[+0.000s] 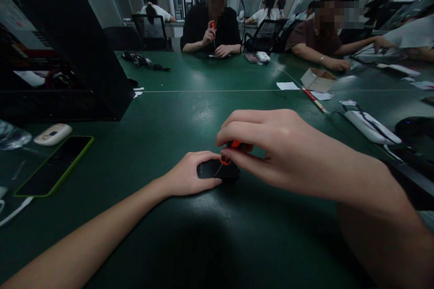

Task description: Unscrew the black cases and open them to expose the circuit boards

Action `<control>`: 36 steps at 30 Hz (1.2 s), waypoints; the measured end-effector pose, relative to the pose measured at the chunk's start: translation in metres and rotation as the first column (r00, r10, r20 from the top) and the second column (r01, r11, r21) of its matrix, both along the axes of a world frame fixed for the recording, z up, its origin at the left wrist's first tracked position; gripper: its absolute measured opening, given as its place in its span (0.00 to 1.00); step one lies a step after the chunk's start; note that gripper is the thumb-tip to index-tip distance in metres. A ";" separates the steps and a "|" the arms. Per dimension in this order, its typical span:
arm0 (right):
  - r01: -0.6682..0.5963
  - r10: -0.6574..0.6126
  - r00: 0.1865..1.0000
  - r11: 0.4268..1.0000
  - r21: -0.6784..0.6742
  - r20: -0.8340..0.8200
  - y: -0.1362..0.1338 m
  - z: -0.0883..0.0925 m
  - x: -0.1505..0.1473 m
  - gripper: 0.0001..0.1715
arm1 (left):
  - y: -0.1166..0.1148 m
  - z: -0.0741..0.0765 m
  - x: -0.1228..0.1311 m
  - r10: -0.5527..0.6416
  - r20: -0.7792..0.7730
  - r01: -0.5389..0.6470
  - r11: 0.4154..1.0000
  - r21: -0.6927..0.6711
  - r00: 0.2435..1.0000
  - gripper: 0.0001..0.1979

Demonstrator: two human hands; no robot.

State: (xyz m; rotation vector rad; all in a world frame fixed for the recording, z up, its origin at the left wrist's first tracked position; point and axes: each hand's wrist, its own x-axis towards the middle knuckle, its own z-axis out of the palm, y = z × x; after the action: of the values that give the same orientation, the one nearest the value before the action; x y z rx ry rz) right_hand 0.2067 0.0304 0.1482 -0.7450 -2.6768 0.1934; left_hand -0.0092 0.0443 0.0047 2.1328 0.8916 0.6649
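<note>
A small black box-like device [210, 169] lies flat on the green table [169, 122]. My left hand [190, 174] grips it from the left, thumb along the near edge and fingers along the far edge. Above it, my right hand [257, 144] is closed around an orange-and-black screwdriver [225, 160]. The thin shaft slants down and left to the device's top face. Most of the handle is hidden behind my right fingers. Whether the tip sits in a screw is too small to tell.
To the left are a green-edged phone [56, 167], a white earbud case [53, 134] and a black frame [111, 76]. A white power strip [371, 126] and an open box [318, 80] lie right. Across the table, a person [212, 27] holds a similar screwdriver.
</note>
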 end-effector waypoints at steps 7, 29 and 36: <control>0.007 -0.007 1.000 0.999 0.031 -0.004 0.003 -0.002 -0.001 0.09 | -0.001 -0.004 0.001 0.038 0.017 -0.039 0.996 0.077 0.999 0.22; 0.171 -0.164 0.970 0.985 0.025 -0.180 0.032 -0.024 -0.009 0.07 | 0.001 -0.004 0.001 0.108 0.025 -0.109 0.993 0.042 0.994 0.21; 0.302 -0.307 0.913 0.951 -0.061 -0.268 0.040 -0.035 -0.014 0.07 | 0.000 -0.005 -0.001 0.092 0.013 -0.092 0.995 0.030 0.996 0.21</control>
State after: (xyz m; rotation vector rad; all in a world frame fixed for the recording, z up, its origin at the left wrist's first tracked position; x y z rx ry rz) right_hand 0.1927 0.0707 0.1128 -1.0470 -2.2659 0.2221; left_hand -0.0103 0.0444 -0.0004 2.1232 0.9839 0.7409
